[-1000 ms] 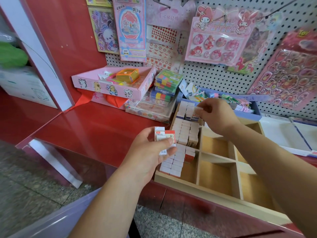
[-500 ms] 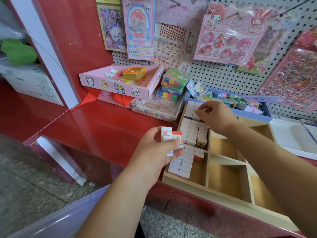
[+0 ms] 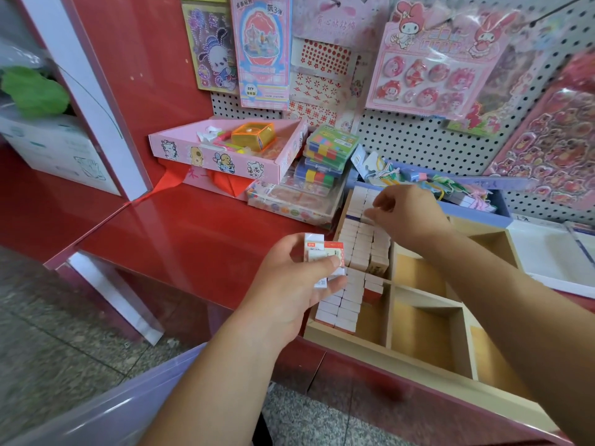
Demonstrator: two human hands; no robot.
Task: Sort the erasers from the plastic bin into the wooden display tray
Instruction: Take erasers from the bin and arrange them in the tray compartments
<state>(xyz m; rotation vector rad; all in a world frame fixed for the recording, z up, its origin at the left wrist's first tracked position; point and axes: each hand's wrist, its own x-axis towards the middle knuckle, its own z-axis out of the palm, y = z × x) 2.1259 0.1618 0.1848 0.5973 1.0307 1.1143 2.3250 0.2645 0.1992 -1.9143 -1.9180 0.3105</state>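
Left hand [image 3: 299, 284] fingers [image 3: 335, 283] pinch small stack of white-and-red erasers [image 3: 323, 254] just beside wooden tray [image 3: 421, 294]. Right hand [image 3: 412, 217] fingers curled, tips on eraser rows [image 3: 363, 246]; pinching unclear.

- Bright, even light; shadows soft, faint.
- Glare on red counter [image 3: 193, 239] nr its left edge & on sticker packs [image 3: 428, 72].
- Right hand [image 3: 410, 217] fingers sl. blurred.
- Wide-angle bend at frame edges.

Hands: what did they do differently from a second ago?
The right hand lowered slightly, its fingertips now down at the far rows of erasers in the wooden tray. The left hand kept gripping its stack of erasers. Tray and rows stayed put.
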